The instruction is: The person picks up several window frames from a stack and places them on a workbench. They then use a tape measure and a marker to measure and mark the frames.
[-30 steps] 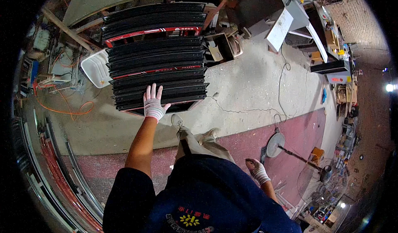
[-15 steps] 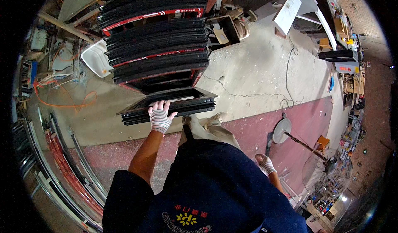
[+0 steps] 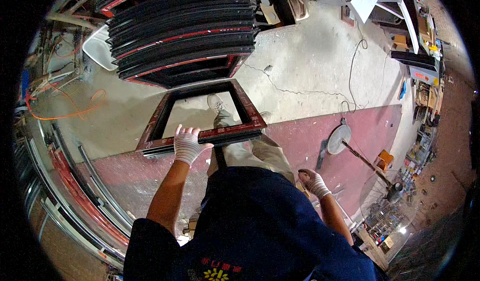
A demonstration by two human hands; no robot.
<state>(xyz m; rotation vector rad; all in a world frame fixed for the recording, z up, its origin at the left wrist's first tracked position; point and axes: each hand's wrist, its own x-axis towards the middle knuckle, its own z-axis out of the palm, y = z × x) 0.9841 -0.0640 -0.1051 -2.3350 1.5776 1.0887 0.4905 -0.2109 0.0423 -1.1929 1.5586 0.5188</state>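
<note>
My left hand [image 3: 187,147], in a striped fingerless-looking covering, grips the near edge of a rectangular black-and-red frame [image 3: 247,107]. The fingers curl over its inner edge. Several dark layers show at its near edge, and it is tilted in front of my legs; the floor and one shoe show through its opening. My right hand [image 3: 314,183], covered the same way, hangs by my right side with the fingers curled in. Whatever it holds, if anything, is hidden. Beyond the tilted frame stands a row of similar black frames [image 3: 185,22] with red strips.
A white basin [image 3: 99,50] lies left of the row. Long metal profiles [image 3: 90,196] lie at the left, near an orange cord [image 3: 65,116]. A standing fan [image 3: 389,201] with a round base [image 3: 339,139] is at the right. A dark box [image 3: 277,8] lies far off.
The tilted frame has swung over toward me, so its opening now shows. My left hand moved slightly nearer with it. My right hand shifted a little nearer my side.
</note>
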